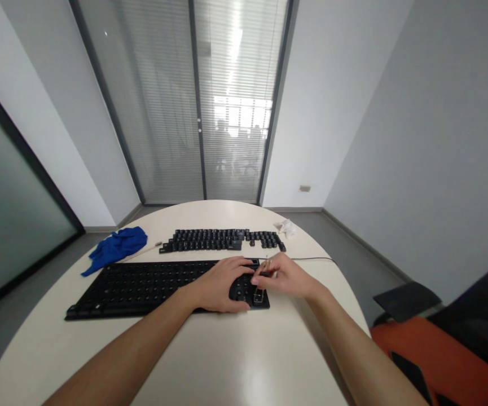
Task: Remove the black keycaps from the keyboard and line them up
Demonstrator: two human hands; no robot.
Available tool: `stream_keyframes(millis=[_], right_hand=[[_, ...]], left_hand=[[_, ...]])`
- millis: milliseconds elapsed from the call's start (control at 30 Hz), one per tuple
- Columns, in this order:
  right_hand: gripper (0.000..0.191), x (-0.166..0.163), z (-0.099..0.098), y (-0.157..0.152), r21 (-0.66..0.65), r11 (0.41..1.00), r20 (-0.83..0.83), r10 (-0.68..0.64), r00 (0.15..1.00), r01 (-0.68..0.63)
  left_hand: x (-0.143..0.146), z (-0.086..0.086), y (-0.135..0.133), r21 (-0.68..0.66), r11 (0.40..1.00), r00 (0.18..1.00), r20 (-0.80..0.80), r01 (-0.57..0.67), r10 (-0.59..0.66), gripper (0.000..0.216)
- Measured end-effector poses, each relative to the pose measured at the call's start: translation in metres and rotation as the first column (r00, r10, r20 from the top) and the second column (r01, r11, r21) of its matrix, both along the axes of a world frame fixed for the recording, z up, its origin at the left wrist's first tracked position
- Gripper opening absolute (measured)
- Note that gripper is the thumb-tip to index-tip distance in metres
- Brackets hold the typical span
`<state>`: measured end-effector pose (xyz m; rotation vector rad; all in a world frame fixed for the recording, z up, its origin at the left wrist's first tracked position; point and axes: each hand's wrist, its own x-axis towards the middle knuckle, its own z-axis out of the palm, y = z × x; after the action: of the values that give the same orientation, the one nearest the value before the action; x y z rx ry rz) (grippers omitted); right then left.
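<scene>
A black keyboard lies across the round white table, most of its keycaps off. My left hand rests flat on its right end, fingers spread over the number pad. My right hand is beside it at the keyboard's right edge, fingers pinched on a thin wire keycap puller that stands over a key. Behind the keyboard, rows of loose black keycaps are laid out on the table.
A crumpled blue cloth lies at the table's left, a small white crumpled wipe at the back right. A thin cable runs right from the keyboard. An orange and black chair stands close at the right.
</scene>
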<state>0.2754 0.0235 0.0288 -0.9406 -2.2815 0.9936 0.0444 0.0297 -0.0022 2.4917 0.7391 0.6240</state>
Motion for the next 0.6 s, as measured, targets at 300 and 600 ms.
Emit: stream_keyframes(millis=[300,600], right_hand=[[0.035,-0.0041,-0.005,-0.0026,0.055,0.997,0.067,0.054,0.996,-0.057],[0.037,0.0006,-0.0059,0.0016,-0.211,0.977,-0.057,-0.032,0.998,0.019]], left_hand=[[0.0006,0.0006,0.0,0.043,0.999,0.999,-0.052,0.002,0.0,0.072],[0.001,0.0006,0.0004,0.055,0.998,0.998,-0.062,0.004,-0.001,0.071]])
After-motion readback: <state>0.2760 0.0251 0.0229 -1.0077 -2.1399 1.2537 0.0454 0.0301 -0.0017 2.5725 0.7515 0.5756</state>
